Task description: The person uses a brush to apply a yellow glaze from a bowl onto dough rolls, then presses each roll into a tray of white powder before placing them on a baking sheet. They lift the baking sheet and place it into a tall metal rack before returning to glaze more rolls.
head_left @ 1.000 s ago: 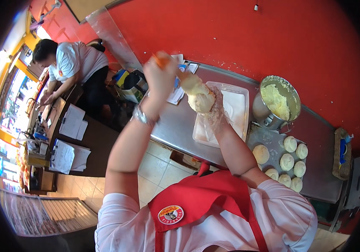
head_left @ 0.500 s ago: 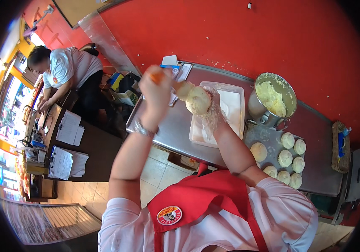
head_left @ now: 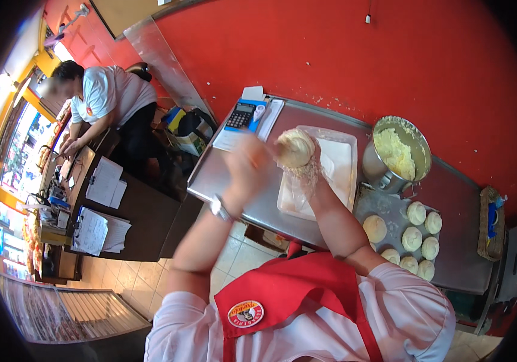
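Note:
My left hand (head_left: pixel 245 169), with a watch on its wrist, is closed round the orange handle (head_left: pixel 258 158) of a spatula; motion blurs it, and I cannot make out the blade. Beside it, my right hand (head_left: pixel 308 175) holds up a round bun (head_left: pixel 296 149) topped with pale cream. Whitish crumbs or powder coat the fingers of that hand. Both hands are above the table, by a white plastic tub (head_left: pixel 353 151) with white powder inside. To the right stands a steel bowl (head_left: pixel 378 168) of pale yellow cream (head_left: pixel 396 151).
Several cream-topped buns (head_left: pixel 411 239) and a smoother one (head_left: pixel 375 229) sit on a metal tray (head_left: pixel 392 218). A calculator (head_left: pixel 241 114) lies with papers at the table's left end. A wicker basket (head_left: pixel 490 241) is far right. Another person (head_left: pixel 110 96) leans over a dark desk (head_left: pixel 144 211).
My left hand has come down and right, closer to the bun. The bun's creamed top has turned upward. The whole view has shifted slightly, and the calculator now shows.

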`<action>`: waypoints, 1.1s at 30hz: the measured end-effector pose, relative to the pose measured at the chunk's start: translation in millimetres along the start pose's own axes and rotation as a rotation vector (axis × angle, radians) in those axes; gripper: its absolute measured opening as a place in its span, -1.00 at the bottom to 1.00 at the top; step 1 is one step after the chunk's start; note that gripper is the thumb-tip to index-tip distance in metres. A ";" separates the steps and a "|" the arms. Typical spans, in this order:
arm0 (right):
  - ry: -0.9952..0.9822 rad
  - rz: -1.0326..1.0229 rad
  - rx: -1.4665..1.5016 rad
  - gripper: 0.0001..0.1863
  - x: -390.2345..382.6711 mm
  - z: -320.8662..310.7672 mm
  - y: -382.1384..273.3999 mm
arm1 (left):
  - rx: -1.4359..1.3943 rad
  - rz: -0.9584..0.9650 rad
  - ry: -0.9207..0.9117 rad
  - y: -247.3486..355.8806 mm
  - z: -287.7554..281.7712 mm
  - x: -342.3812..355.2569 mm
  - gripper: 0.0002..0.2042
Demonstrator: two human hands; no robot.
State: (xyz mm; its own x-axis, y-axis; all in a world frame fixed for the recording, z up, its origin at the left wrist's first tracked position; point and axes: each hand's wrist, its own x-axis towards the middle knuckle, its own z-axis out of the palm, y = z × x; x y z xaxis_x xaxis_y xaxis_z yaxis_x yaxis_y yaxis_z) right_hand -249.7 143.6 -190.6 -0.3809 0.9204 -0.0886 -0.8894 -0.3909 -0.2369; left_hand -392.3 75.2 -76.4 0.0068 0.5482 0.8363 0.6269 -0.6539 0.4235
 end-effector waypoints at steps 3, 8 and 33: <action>-0.251 -0.010 -0.105 -0.45 18.4 -28.3 -5.2 | -0.021 0.592 -0.211 51.1 -1.2 -40.4 -0.86; -0.181 -0.056 -0.246 -0.64 -20.0 39.1 22.1 | -0.596 -0.691 0.204 -27.2 -21.9 34.6 -0.82; -0.176 0.172 -0.057 -0.50 6.9 -14.6 21.4 | -0.058 0.619 -0.154 41.5 -2.4 -53.0 -0.85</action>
State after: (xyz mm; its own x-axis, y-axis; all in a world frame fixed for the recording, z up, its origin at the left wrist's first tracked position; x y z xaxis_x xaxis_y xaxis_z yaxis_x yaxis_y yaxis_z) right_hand -267.7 141.7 -210.4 -0.5683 0.8220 0.0368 -0.7939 -0.5360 -0.2873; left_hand -368.5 17.7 -102.3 0.4689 0.1256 0.8743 0.4279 -0.8982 -0.1005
